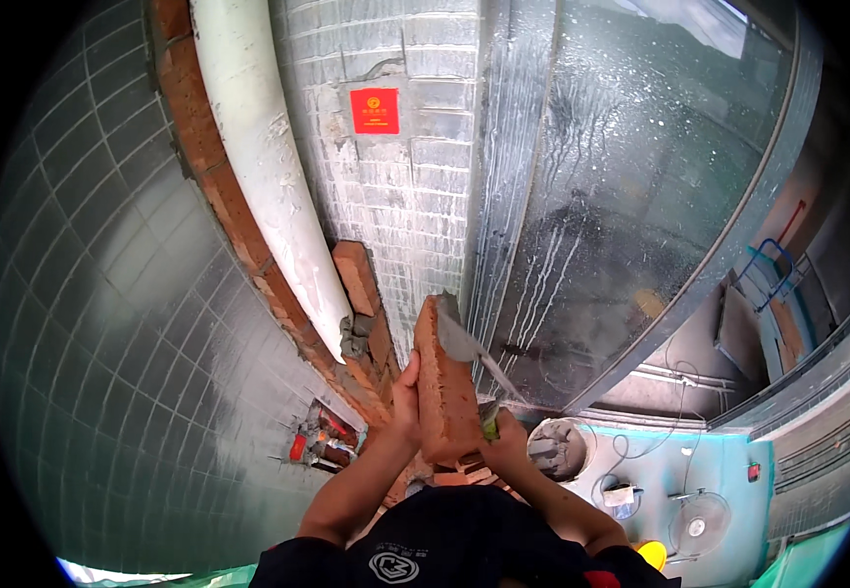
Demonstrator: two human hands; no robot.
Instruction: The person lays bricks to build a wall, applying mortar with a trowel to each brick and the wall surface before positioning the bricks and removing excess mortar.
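Brick (444, 387) held upright, long axis pointing up the wall, left hand (406, 397) fingers clamped on it, right hand (505, 441) gripping trowel (469, 351)

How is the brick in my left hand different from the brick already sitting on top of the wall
The held brick is gripped by the left hand, free of the wall, with the trowel at its top. The laid brick rests on the brick column beside the white pipe, untouched. Both are red-orange clay.
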